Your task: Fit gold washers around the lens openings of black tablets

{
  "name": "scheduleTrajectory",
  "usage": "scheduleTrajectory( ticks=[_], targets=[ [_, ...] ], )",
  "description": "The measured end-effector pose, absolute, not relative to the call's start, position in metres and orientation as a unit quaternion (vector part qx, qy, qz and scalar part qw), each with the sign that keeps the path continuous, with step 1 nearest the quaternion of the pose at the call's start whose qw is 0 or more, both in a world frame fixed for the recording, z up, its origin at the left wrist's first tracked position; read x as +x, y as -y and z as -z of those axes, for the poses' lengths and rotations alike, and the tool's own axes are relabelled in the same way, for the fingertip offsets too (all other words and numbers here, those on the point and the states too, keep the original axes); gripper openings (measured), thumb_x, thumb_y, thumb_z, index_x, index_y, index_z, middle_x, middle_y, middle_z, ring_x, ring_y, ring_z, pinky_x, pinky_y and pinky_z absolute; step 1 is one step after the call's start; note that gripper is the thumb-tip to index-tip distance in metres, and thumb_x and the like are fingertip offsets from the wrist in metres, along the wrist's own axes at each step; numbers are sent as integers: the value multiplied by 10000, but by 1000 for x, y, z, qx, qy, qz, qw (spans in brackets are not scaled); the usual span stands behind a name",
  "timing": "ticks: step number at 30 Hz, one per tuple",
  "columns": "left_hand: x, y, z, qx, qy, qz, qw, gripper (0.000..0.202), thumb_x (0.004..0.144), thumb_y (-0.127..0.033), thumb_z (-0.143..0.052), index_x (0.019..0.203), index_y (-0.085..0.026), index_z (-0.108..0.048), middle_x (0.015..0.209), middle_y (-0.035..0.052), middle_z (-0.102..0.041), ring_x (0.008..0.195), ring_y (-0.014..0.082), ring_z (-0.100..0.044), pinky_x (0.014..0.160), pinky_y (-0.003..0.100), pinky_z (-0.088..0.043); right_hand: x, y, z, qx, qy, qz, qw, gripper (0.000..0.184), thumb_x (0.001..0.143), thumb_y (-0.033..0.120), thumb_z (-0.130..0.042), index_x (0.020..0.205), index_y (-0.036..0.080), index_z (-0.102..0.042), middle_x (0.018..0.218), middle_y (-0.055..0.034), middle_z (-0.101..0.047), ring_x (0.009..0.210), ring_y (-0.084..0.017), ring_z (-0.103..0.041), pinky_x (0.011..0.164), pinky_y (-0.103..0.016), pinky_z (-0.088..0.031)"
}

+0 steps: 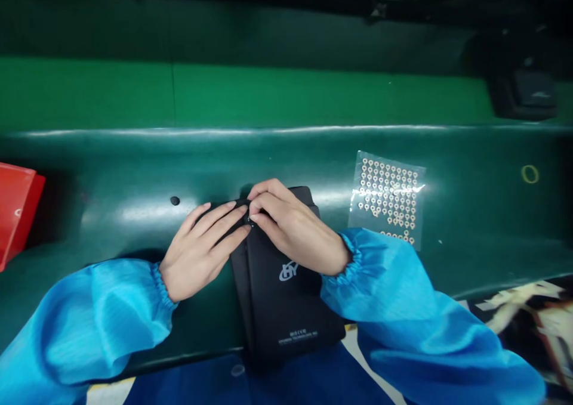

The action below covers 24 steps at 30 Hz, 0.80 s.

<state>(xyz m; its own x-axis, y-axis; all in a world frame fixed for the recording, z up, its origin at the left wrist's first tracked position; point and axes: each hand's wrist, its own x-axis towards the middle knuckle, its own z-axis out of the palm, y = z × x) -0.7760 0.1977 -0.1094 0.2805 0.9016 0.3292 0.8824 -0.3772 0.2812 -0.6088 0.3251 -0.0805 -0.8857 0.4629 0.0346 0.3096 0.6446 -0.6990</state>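
Note:
A black tablet (pixel 293 309) with a grey HY logo and small print lies back side up, tilted, at the table's front edge. Another flat black piece (pixel 242 280) shows beneath its left side. My left hand (pixel 201 250) reaches over the black upper left edge with its fingers extended and close together; its thumb is hidden. At that same corner my right hand (pixel 295 226) pinches with thumb and index finger, the other fingers curled. What lies between those fingertips is too small to make out. The tips of both hands almost meet.
To the right lies a clear sheet (pixel 389 199) with rows of small ring-shaped stickers. A small black bit (pixel 175 200) is left of my hands. A red bin (pixel 18 211) stands far left, a yellow rubber band (pixel 530 174) right, and a black stack (pixel 523 92) back right.

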Motion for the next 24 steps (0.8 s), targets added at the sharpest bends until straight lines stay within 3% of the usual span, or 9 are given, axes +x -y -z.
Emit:
scheduleTrajectory(
  ticks=[7, 14, 19, 24],
  targets=[
    [-778, -198, 109, 798, -559, -221, 35, 345, 921, -94, -439, 1208, -175, -611, 1287, 79, -626, 1281, 233, -516, 1069, 401, -401, -610, -317, 83, -232, 904, -328, 145, 182, 927, 48, -394, 916, 167, -531, 992, -105, -555, 948, -223, -561, 848, -400, -511],
    [-779, -205, 107, 792, -558, -240, 66, 353, 899, -52, -439, 1213, -119, -585, 1321, 94, -600, 1289, 225, -507, 983, 362, -488, -579, -300, 88, -288, 844, -393, 223, 374, 940, 67, -430, 1282, 215, -463, 1235, -111, -531, 1121, -230, -555, 926, -408, -523],
    [-775, -209, 106, 799, -562, -204, 69, 471, 869, 32, -412, 1299, -124, -526, 1342, 70, -586, 1278, 233, -512, 962, 361, -494, -546, -277, 95, -317, 844, -361, 238, 374, 901, 54, -520, 1249, 188, -495, 1252, -129, -518, 1197, -247, -507, 987, -412, -490],
    [-758, -213, 87, 814, -573, -95, -8, 372, 925, -14, -382, 1245, -71, -564, 1326, 116, -590, 1196, 265, -581, 874, 365, -476, -542, -276, 96, -292, 850, -374, 230, 288, 905, 63, -516, 1171, 172, -541, 1232, -144, -531, 1186, -263, -519, 964, -427, -504]
  ],
)
